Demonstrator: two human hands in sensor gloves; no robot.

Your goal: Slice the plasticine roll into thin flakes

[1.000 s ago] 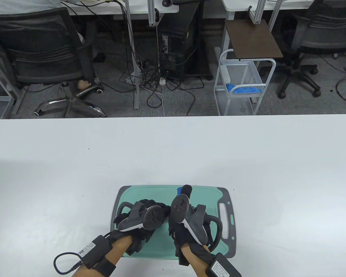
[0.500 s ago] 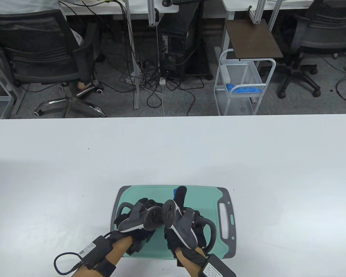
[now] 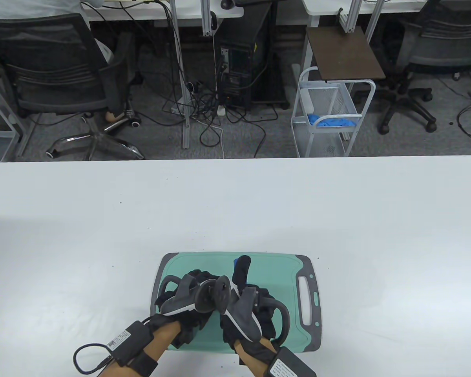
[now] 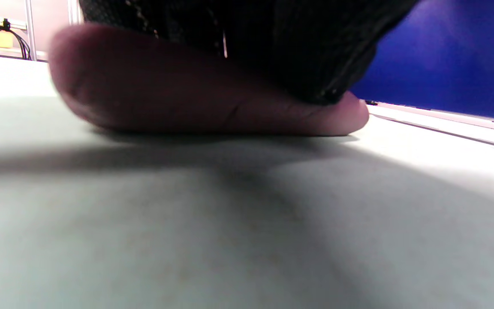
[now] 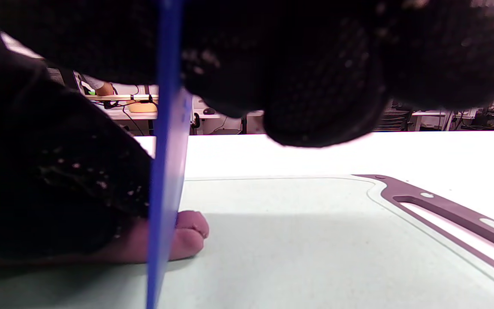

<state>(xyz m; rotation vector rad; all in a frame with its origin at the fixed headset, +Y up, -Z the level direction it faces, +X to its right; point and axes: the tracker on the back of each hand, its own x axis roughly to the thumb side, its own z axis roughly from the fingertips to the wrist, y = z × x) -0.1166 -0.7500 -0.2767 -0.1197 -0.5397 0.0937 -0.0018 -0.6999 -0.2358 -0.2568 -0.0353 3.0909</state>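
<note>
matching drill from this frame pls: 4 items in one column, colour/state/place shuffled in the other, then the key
Things:
1. plasticine roll
2. blue blade
3. cutting board
4. left hand

Descriptions:
A. green with a grey handle edge, lying on the white table
B. upright and thin, standing just short of the roll's rounded tip
C. pinkish-brown, lying flat on the board
D. resting on top of the roll

Pairs: 1-C, 2-B, 3-A, 4-D
</note>
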